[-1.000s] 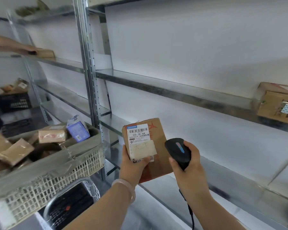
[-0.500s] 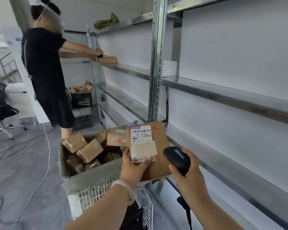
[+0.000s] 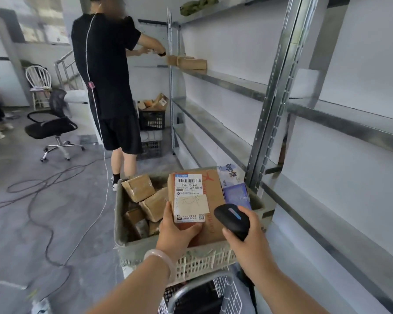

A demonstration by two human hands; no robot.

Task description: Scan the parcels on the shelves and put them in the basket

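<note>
My left hand (image 3: 176, 232) grips a brown cardboard parcel (image 3: 210, 189) with a white shipping label, held upright over the near part of the white plastic basket (image 3: 204, 261). My right hand (image 3: 247, 243) holds a black barcode scanner (image 3: 233, 219) just right of the parcel, its head pointing towards the label. The basket holds several brown parcels (image 3: 137, 188) and a blue-and-white box (image 3: 235, 185) at its right side. Metal shelves (image 3: 340, 123) run along the right wall.
A person in black (image 3: 109, 71) stands ahead at the far shelf, reaching to boxes (image 3: 192, 62) on it. Black crates (image 3: 151, 120) with parcels sit behind that person. An office chair (image 3: 52, 125) and loose cables (image 3: 45, 184) lie on the floor at left. A wire cart frame (image 3: 200, 291) is under the basket.
My view has swung left from the shelves to the basket. Both hands moved with it, and the parcel is now above the basket instead of in front of the shelf.
</note>
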